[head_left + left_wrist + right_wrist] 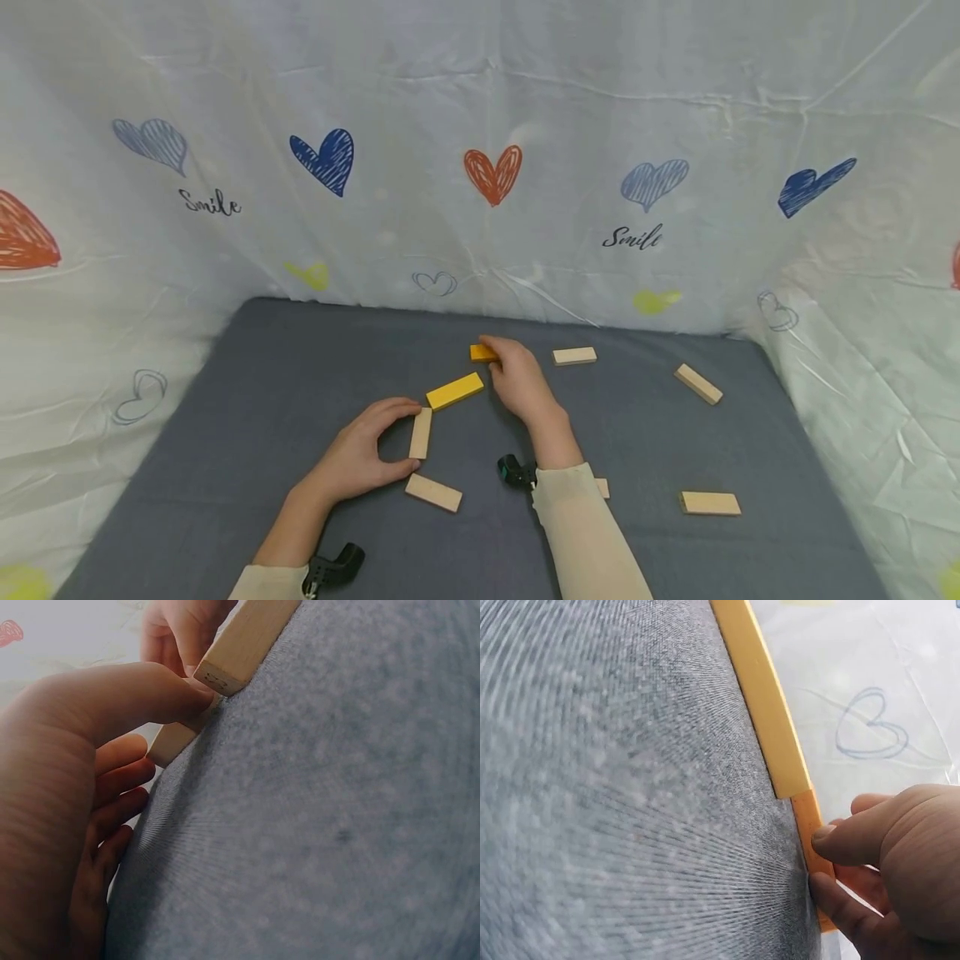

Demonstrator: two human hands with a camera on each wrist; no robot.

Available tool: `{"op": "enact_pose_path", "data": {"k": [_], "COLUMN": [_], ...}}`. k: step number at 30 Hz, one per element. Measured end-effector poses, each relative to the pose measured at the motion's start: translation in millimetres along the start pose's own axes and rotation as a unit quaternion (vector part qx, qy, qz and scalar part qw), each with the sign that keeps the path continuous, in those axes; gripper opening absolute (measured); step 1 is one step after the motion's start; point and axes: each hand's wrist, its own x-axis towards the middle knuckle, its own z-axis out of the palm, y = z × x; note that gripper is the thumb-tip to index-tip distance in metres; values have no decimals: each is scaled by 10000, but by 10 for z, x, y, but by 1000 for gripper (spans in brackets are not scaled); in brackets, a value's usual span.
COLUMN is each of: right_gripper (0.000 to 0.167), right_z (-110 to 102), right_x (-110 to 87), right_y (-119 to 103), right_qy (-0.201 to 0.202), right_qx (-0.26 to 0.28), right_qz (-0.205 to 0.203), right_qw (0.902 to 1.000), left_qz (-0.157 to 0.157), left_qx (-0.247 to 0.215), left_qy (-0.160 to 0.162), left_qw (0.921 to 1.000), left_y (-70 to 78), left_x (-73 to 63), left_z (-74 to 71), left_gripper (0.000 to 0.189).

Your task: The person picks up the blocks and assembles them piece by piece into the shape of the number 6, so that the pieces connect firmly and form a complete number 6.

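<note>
Your left hand (pixel 360 454) spans a plain wooden block (pixel 422 433), thumb at its near end and fingers at its far end. Your right hand (pixel 519 382) pinches an orange block (pixel 481 353) farther back on the grey cloth (pixel 345 350). Between these two lies a slanted yellow block (pixel 455 391); another pale block (pixel 433 492) rests just beside your left thumb.

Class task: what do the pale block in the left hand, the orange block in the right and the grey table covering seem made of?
Pale block: probably bare wood, matt; its natural tan looks unpainted.
Orange block: perhaps painted or stained wood; the strong colour leaves this open.
Grey table covering: apparently woven fabric, matt; fine ribbing shows close up.
</note>
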Motion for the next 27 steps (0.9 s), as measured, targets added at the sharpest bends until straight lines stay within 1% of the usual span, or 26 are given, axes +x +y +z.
{"op": "enact_pose_path", "data": {"k": [6, 11, 18, 27], "right_gripper": [52, 53, 60, 59], "right_z": [-7, -13, -22, -51], "right_x": [-16, -3, 0, -11], "right_y": [5, 19, 43, 32], "right_qy": [30, 165, 309, 235], "right_qx": [-43, -19, -98, -131], "right_qz": [75, 151, 223, 205], "right_qw": [10000, 9997, 9992, 9994], "left_qz": [-2, 18, -32, -64], "left_qx": [-3, 1, 41, 51], "left_qy": [-16, -4, -41, -20], "left_qw": [10000, 10000, 10000, 10000], "left_y": [5, 9, 20, 26], "left_x": [-3, 1, 12, 6], "left_z": [7, 6, 9, -3], "left_gripper": [76, 76, 76, 77]}}
